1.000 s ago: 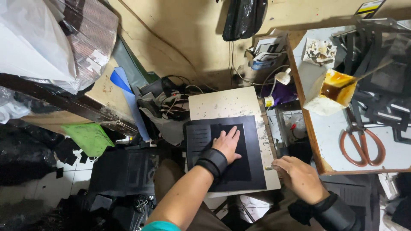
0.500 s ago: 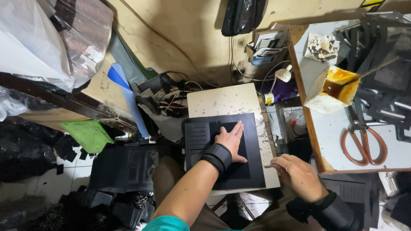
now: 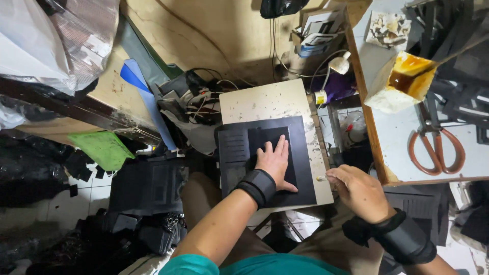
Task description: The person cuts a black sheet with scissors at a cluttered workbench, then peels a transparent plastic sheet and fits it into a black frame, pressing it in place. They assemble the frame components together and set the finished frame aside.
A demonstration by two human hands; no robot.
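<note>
The person's left hand [image 3: 275,162] lies open and flat, fingers together and pointing away from the body, pressing a smaller black panel [image 3: 270,140] onto a larger black sheet [image 3: 239,153]; a black wrist band [image 3: 257,186] wraps the forearm just behind it. The right hand [image 3: 356,191], also in a black wrist wrap, is curled loosely at the sheet's right edge, fingertips pinched near a small pale object [image 3: 321,178] too small to tell; whether it grips it cannot be told. The black sheet rests on a small speckled cream table [image 3: 265,102] and covers its near half; its long axis runs from the person outward, and the panel on it stands the same way.

To the right, on a pale workbench [image 3: 407,153], lie orange-handled scissors [image 3: 435,147], handles toward the person; beyond them stands a torn white carton [image 3: 400,81] open at the top, holding amber glue. Left of the table lie a green sheet [image 3: 102,147] and a blue strip [image 3: 145,97]; farther off, tangled cables [image 3: 198,97] and a clear plastic bag [image 3: 46,35].
</note>
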